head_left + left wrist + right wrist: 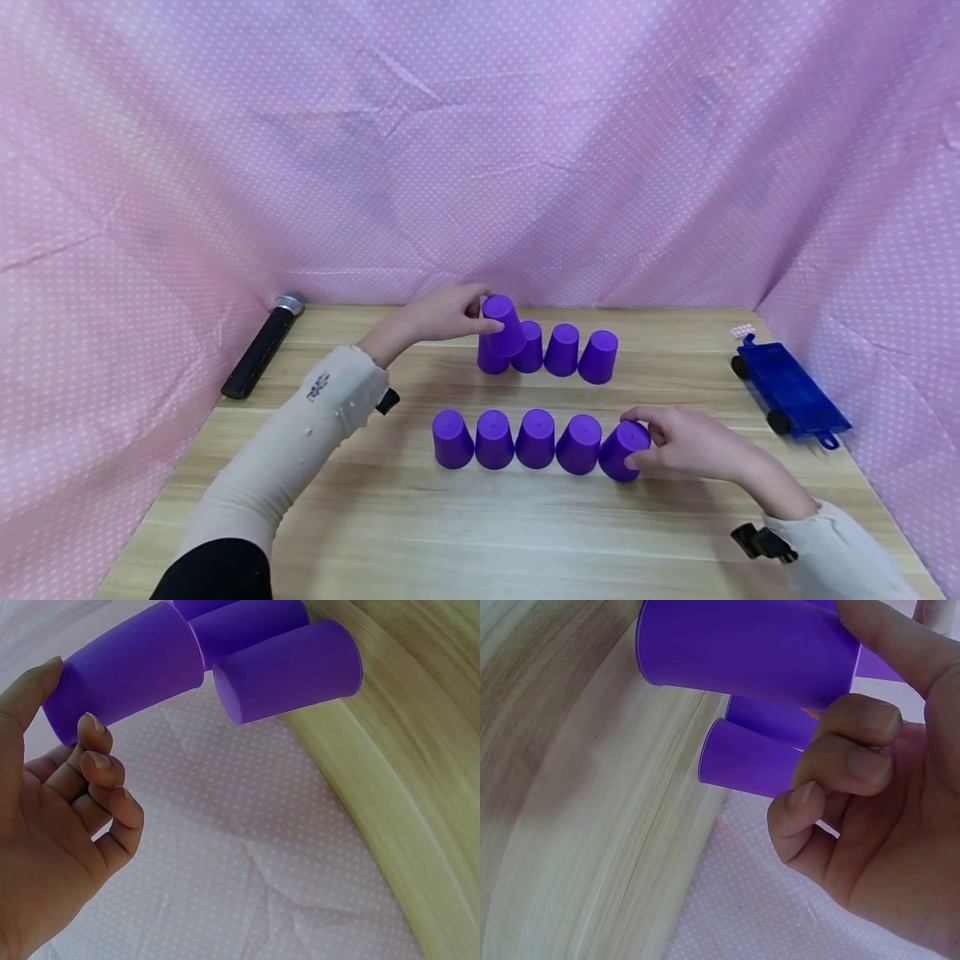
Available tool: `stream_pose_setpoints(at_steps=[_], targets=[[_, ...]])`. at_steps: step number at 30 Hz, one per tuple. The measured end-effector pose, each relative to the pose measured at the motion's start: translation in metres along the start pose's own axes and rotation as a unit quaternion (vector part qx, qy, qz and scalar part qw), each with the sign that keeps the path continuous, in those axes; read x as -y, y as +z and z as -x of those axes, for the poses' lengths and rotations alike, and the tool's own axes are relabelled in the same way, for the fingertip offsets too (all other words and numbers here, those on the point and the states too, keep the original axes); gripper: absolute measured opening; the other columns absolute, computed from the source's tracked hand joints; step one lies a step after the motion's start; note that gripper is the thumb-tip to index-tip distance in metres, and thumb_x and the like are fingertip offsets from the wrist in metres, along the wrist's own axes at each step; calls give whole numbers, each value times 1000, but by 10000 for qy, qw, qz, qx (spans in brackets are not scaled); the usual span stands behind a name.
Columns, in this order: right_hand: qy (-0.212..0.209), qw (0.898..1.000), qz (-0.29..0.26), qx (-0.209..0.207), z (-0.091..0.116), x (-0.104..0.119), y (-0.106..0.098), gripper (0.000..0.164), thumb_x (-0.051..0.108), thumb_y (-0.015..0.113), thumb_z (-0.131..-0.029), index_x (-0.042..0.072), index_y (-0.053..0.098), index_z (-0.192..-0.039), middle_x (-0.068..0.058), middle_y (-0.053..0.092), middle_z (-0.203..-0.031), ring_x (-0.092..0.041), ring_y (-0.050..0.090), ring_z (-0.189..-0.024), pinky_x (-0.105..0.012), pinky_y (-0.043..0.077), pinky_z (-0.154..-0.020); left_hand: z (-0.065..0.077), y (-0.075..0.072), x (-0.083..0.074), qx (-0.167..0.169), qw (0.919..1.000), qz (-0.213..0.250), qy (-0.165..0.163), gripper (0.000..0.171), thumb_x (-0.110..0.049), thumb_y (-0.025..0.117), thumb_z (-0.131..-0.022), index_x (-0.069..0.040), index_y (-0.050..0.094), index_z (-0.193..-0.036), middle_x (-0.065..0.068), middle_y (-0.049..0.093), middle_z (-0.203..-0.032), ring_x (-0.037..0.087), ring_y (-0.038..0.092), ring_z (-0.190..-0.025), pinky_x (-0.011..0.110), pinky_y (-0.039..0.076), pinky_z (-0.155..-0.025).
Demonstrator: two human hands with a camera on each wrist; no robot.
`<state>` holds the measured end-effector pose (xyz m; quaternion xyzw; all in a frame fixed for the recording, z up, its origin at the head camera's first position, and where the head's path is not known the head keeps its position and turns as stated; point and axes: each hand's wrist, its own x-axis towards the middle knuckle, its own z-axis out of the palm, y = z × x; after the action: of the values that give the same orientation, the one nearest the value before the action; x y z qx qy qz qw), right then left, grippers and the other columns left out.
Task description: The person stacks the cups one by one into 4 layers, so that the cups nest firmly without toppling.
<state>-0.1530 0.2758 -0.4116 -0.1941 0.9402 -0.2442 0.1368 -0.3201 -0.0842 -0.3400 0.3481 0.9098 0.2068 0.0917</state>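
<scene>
Your left hand point(450, 312) pinches a purple cup point(508, 332) near its base, between thumb and fingers. That cup is inverted, its long axis tilted: base up and left, mouth down and right, in front of the back row's left end. Your right hand point(686, 442) pinches the right-end cup point(615, 452) of the front row; its base points up and slightly right, its mouth down. To its left, 4 front cups point(536, 446) stand inverted in line, and 4 back cups point(562, 354) stand the same way farther off. On the wooden bench point(450, 533), a black microphone point(258, 354) lies at left, a blue toy trailer point(791, 390) at right. Pink dotted cloth point(480, 167) hangs behind.
</scene>
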Motion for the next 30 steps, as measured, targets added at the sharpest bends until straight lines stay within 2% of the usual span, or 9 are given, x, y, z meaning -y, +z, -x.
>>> stream_pose_setpoints(at_steps=[13,21,30], targets=[[82,9999,-77,20,-1,0,0,55,42,81,-80,14,66,-124,10,51,-69,-2,44,-59,-22,36,-52,-9,0,5,-59,9995,-147,-268,55,-55,65,-92,-17,57,-131,0,65,-90,17,61,-79,32,50,-70],[18,9999,-107,41,-1,-1,0,55,42,81,-81,12,65,-124,8,54,-70,-2,46,-61,-22,38,-53,-15,0,6,-106,9994,-172,-289,53,-56,65,-91,-17,58,-126,0,65,-87,16,60,-76,32,50,-68],[52,10000,-28,40,-2,-4,0,54,42,80,-81,13,65,-124,10,54,-71,-3,47,-62,-22,39,-53,-21,3,9,-165,9986,-159,-473,57,-58,65,-91,-17,58,-131,0,66,-90,17,61,-78,32,50,-68]])
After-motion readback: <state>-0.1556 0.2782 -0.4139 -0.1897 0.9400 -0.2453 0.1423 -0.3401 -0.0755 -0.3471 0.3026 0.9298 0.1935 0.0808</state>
